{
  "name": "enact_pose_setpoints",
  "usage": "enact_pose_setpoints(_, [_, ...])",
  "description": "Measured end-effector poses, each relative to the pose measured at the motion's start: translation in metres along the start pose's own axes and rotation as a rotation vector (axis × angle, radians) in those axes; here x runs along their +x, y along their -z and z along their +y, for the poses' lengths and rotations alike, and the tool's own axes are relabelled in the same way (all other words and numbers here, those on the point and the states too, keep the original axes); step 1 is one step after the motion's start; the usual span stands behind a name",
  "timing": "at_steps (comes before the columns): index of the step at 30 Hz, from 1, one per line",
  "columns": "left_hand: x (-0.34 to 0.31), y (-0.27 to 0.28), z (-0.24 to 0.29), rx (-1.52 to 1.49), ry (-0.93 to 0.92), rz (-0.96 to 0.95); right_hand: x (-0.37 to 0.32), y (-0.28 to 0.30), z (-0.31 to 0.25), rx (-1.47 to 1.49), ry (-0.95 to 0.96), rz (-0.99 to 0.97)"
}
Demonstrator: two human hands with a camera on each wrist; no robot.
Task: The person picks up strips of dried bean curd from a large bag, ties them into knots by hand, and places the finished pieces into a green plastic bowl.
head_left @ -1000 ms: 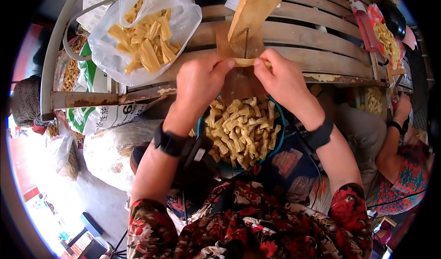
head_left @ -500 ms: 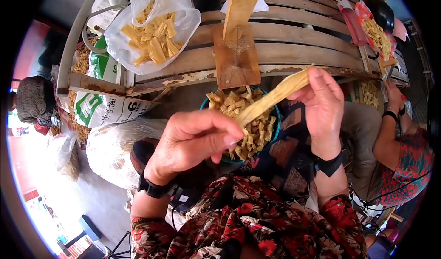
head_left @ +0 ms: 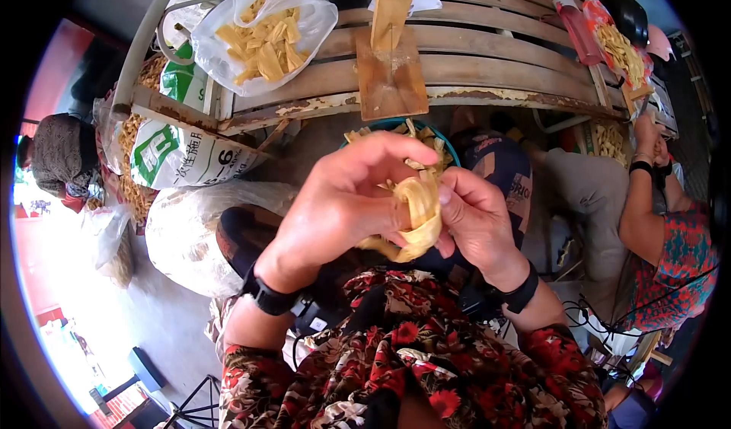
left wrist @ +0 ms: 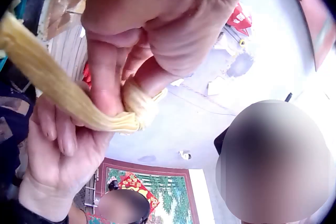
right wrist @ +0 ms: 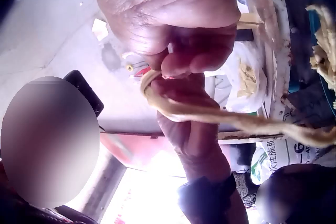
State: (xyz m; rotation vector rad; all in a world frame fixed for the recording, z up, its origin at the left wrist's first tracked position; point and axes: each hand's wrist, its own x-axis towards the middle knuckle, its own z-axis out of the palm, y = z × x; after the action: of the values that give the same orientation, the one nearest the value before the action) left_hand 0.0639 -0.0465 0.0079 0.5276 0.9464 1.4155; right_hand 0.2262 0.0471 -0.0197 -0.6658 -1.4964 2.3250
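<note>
A pale yellow, flat ribbed strip (head_left: 423, 212), bent into a loop, is held between both hands in front of the body. My left hand (head_left: 340, 200) has curled fingers around the loop; its index finger arches over the top. From the other side my right hand (head_left: 480, 220) pinches the loop with thumb and fingers. In the left wrist view a long loose end of the strip (left wrist: 63, 85) runs out to the left, and its other part wraps around a fingertip. Below the hands, a teal basin (head_left: 455, 155) of knotted yellow pieces is largely hidden.
A wooden board with an upright block (head_left: 392, 86) lies on the slatted bench (head_left: 502, 56). To its left sits a clear plastic bag (head_left: 324, 18) of yellow strips. A printed sack (head_left: 164, 155) stands below. Another person (head_left: 666, 269) works at the right.
Both hands drew apart at the board, then lifted the strip away and came back together nearer the body. The strip went from stretched out straight to looped between the fingers.
</note>
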Motion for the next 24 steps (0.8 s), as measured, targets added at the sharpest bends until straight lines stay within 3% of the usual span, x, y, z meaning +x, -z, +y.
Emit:
enact_pose_setpoints(2, [0.001, 0.010, -0.006, -0.037, 0.045, -0.068, 0.001, 0.001, 0.009, 0.055, 0.054, -0.040])
enact_pose_setpoints(3, [0.001, 0.008, -0.008, -0.025, -0.005, 0.003, 0.000, -0.002, 0.010, -0.066, 0.096, 0.076])
enact_pose_setpoints(4, [0.001, 0.006, -0.011, 0.143, -0.041, 0.099, 0.002, -0.005, 0.011, -0.215, 0.214, 0.202])
enact_pose_setpoints(7, [0.004, 0.005, -0.027, 0.606, -0.219, 0.328, -0.004, -0.008, 0.005, -0.299, 0.280, 0.183])
enact_pose_setpoints(9, [0.002, 0.005, -0.031, 0.774, -0.261, 0.254, -0.005, -0.014, 0.010, -0.444, 0.298, 0.217])
enact_pose_setpoints(10, [0.001, 0.004, -0.032, 0.856, -0.285, 0.217, -0.006, -0.016, 0.008, -0.371, 0.245, 0.250])
enact_pose_setpoints(12, [-0.003, 0.003, -0.031, 0.561, -0.202, 0.166, -0.007, -0.019, 0.001, -0.223, 0.135, 0.312])
enact_pose_setpoints(17, [-0.003, 0.020, -0.039, 0.079, 0.049, 0.235, -0.005, -0.005, 0.002, 0.431, -0.150, -0.042])
enact_pose_setpoints(18, [-0.004, 0.024, -0.043, 0.019, 0.071, 0.211, -0.004, -0.004, 0.002, 0.360, -0.124, -0.054])
enact_pose_setpoints(20, [-0.011, 0.027, -0.041, -0.345, 0.438, -0.198, -0.005, 0.000, -0.001, 0.221, -0.082, -0.070])
enact_pose_setpoints(21, [-0.011, 0.026, -0.036, -0.290, 0.460, -0.218, -0.006, -0.006, -0.006, 0.017, -0.057, -0.003])
enact_pose_setpoints(24, [-0.007, 0.030, -0.046, -0.245, 0.305, -0.109, -0.006, -0.007, 0.000, -0.406, 0.195, 0.184])
